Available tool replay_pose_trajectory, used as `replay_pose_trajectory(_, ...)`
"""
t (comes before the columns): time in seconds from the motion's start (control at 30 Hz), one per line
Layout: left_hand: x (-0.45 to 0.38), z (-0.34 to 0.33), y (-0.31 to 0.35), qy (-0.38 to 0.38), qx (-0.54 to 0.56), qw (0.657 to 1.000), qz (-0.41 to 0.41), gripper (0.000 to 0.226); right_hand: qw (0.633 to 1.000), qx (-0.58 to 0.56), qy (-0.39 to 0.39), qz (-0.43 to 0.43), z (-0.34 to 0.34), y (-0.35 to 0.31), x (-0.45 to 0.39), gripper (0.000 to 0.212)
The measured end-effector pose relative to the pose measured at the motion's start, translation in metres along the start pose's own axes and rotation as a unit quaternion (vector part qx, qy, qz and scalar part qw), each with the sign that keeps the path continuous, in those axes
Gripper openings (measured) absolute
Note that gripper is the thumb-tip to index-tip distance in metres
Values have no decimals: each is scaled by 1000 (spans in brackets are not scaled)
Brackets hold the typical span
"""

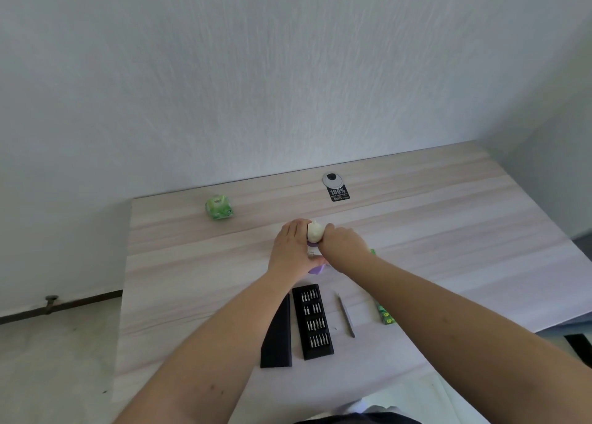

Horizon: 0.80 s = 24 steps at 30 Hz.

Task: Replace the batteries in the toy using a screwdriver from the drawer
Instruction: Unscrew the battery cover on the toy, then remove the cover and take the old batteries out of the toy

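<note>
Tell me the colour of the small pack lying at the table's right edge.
Green pack, seen in the head view.

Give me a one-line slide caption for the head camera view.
Both hands, left and right, hold a white-and-purple toy above an open bit set on the desk.

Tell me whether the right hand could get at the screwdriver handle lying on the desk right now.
Probably yes, but not at once. The right hand grips the toy together with the left hand, so it must let go first. The screwdriver handle lies uncovered beside the bit case, under the right forearm, with nothing blocking it.
</note>
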<state>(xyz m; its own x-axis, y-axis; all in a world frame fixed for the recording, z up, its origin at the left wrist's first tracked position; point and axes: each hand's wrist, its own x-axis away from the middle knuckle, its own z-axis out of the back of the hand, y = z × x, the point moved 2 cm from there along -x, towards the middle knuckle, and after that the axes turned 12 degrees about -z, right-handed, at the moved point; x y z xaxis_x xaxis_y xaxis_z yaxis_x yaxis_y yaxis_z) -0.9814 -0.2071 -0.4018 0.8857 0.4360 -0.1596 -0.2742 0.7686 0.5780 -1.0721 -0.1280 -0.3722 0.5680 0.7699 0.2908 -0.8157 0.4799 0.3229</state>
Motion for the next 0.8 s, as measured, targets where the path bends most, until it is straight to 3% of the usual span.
replay_pose_trajectory(0.27, -1, 0, 0, 1, -9, 1000, 1, 82, 999, -29, 16, 31, 4, 17, 6, 24)
replay_pose_trajectory(0.33, -1, 0, 0, 0, -8, 1000, 2, 82, 991, -133, 18, -17, 2, 25, 7, 19)
replay_pose_trajectory(0.47, -1, 0, -2, 2, -5, 1000, -3, 81, 931, -346, 21, -115, -10, 36, 12, 16)
replay_pose_trajectory(0.53, 0, 0, -1, 1, -2, 1000, -1, 82, 878, -447, 9, -169, -20, 41, 12, 14)
replay_pose_trajectory(0.67, 0, 0, -1, -1, 0, 1000, 3, 83, 666, -704, 29, -246, -33, 51, 10, 25)
replay_pose_trajectory(0.8, 0, 1, 0, -6, 4, 1000, 15, 85, 482, -833, -11, -273, -46, 72, 13, 28)
